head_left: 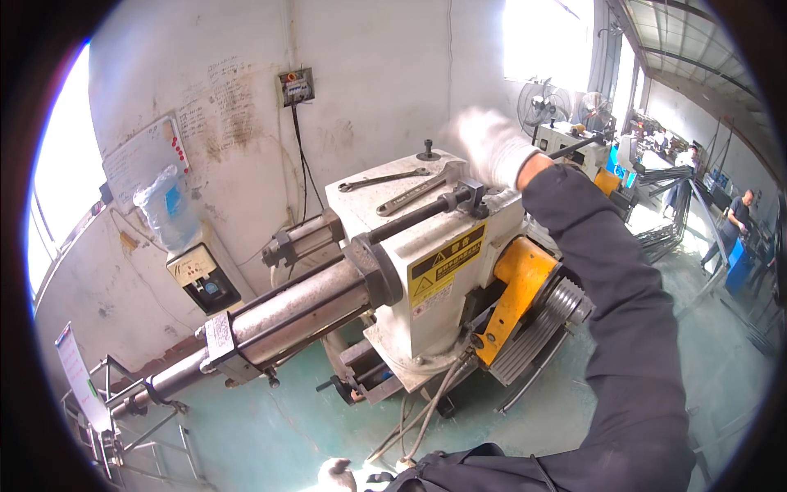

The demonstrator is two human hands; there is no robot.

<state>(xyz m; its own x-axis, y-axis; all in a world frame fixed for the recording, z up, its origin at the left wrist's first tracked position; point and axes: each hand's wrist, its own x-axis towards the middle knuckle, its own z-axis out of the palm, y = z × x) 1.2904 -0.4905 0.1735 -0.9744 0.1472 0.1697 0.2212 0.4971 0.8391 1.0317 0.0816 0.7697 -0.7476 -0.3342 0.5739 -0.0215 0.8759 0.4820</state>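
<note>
My right hand [489, 148], in a white glove, is raised over the far right corner of a white metal machine [434, 312]. Motion smears its fingers, so their pose and any contact do not show. Beside it on the machine's top lie a combination wrench [422, 190] and a smaller, darker wrench [384, 179]. A dark bolt [427, 151] stands upright near the back edge of the top. At the lower edge, my left hand [335, 474] shows only as a small white-gloved part, its fingers mostly out of sight and nearest to grey cables [422, 418].
A long metal cylinder [303, 316] juts out left from the machine. An orange guard [518, 279] sits on its right side. A water dispenser [201, 275] and a wall-mounted control box [295, 87] are behind. Far right, a person [738, 215] stands among metal frames.
</note>
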